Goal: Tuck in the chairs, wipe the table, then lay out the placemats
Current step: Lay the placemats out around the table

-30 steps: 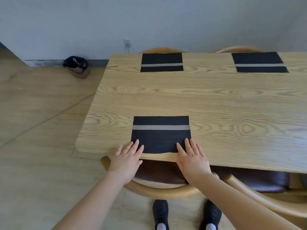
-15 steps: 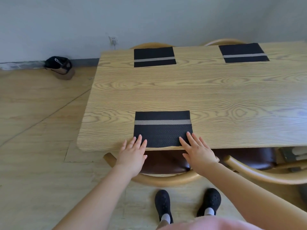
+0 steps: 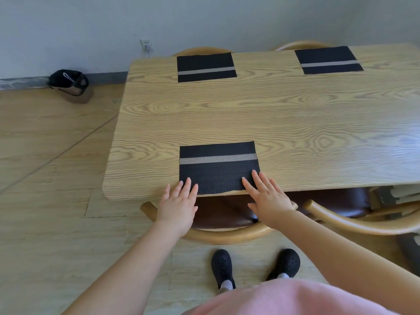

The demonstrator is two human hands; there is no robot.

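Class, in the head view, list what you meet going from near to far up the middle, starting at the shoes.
Shoes → chair → near placemat → bare table → far placemat → wall.

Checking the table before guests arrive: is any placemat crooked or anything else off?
Slightly. The near placemat sits a little rotated against the table edge, its near edge reaching the rim, with both hands flat on it. The two far placemats look tidy. No spills.
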